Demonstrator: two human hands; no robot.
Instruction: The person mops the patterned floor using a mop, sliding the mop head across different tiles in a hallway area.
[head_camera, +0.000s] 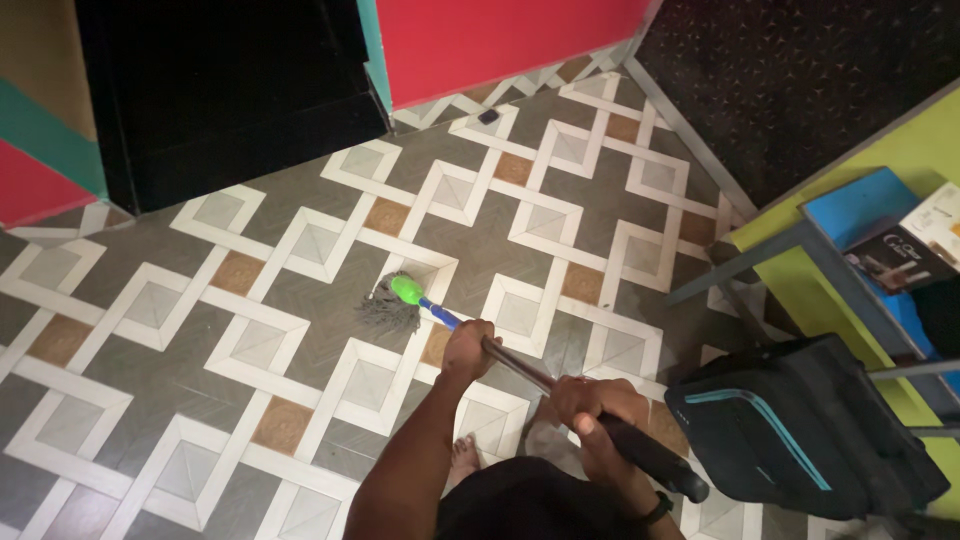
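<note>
I hold a mop with both hands. Its grey string head (388, 312) rests on the patterned tile floor (300, 250), fixed in a green socket with a blue collar. The dark metal handle (520, 368) runs down-right to a black grip. My left hand (468, 349) is wrapped around the handle low down, close to the blue collar. My right hand (592, 408) is wrapped around the black grip further up, a dark band on its wrist. My bare foot (463, 458) shows below my left arm.
A black bag with teal trim (800, 425) sits on the floor at the right. Behind it stands a blue metal rack (860, 250) with a box against a yellow-green wall. A dark doorway (230, 90) opens at the top left; a red panel (500, 40) is beside it. A small dark object (488, 117) lies near the red panel.
</note>
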